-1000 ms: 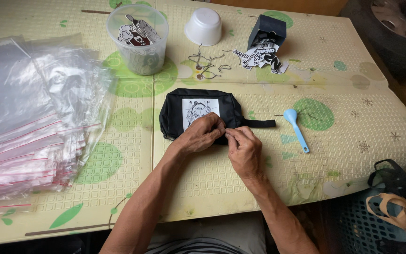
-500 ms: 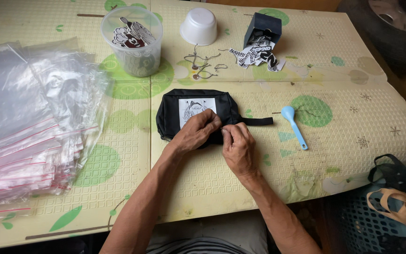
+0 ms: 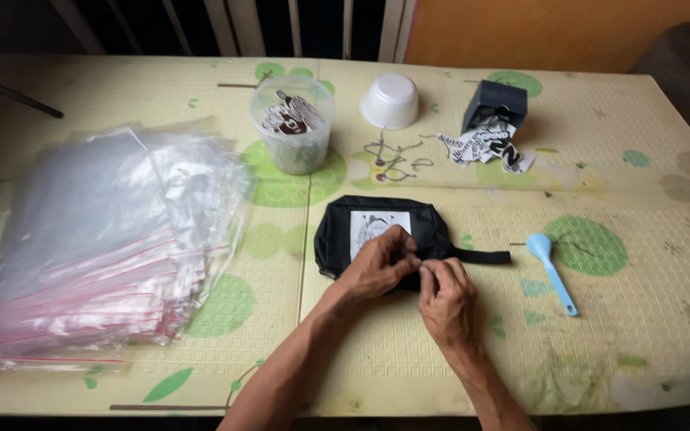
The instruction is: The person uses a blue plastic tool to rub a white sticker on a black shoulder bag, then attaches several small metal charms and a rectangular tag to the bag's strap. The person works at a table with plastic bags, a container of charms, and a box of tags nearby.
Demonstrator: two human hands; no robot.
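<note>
While both hands work at its near edge, everything sits on one big tabletop [image 3: 664, 351] covered with a pale yellow mat with green leaf and circle prints. Biggest thing on it is the one fat stack of clear zip bags [image 3: 93, 247] with red seal strips, piled on the left side.

Next down is the single black pouch [image 3: 381, 235], lying flat near the middle of the tabletop, just in front of the person. It's soft black fabric, roughly rectangular with rounded corners, has a white patch with a dark drawing on its top face, and one black strap sticking out to the right.

The left hand [image 3: 381, 267] rests on the pouch's near edge with its fingers curled in, pinching something small there; I can't tell what. The right hand [image 3: 445, 295] is touching it, fingers pinched narrow at the same spot on the pouch edge.

Behind the pouch: one clear plastic tub [image 3: 293, 124] with printed black-and-white bits inside, one white bowl [image 3: 390, 101] turned upside down, one small black box [image 3: 495, 104] with a loose pile of printed tags [image 3: 485, 148] spilling in front of it.

Smallest: one light blue plastic spoon [image 3: 551, 271] right of the strap, and a few thin cords [image 3: 393, 156] between tub and tags.
</note>
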